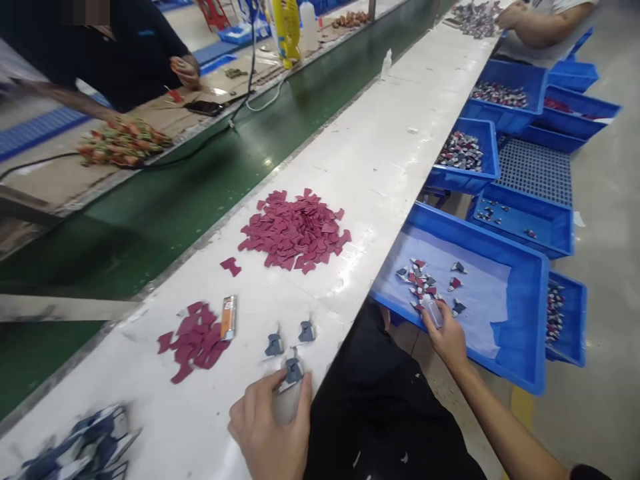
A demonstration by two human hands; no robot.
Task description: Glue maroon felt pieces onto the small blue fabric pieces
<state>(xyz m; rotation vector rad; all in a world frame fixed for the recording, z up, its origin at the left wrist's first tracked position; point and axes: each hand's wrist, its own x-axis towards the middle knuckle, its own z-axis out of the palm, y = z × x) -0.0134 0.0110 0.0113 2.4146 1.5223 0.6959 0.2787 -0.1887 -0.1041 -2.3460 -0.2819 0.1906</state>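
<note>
My left hand (pixel 275 420) is at the near edge of the white bench, with thumb and forefinger on either side of a small grey cut piece (pixel 294 369) with a pale backing. Two similar pieces, one to the left (pixel 274 344) and one to the right (pixel 307 331), lie just beyond it. In my right hand (pixel 449 337) is a small translucent squeeze bottle (pixel 433 312), held over a blue bin (pixel 537 313). Small grey, red and white assembled pieces (pixel 420 277) rest on the bin's white liner. To the left lie a small pile of maroon pieces (pixel 197 337) and a lighter (pixel 229 318).
A larger maroon heap (pixel 295 230) sits farther up the bench (pixel 360 180). Dark blue pieces (pixel 85 443) lie at lower left. Another small bottle (pixel 387 65) stands at the far edge. More blue bins (pixel 493 150) line the right side. Two other people work nearby.
</note>
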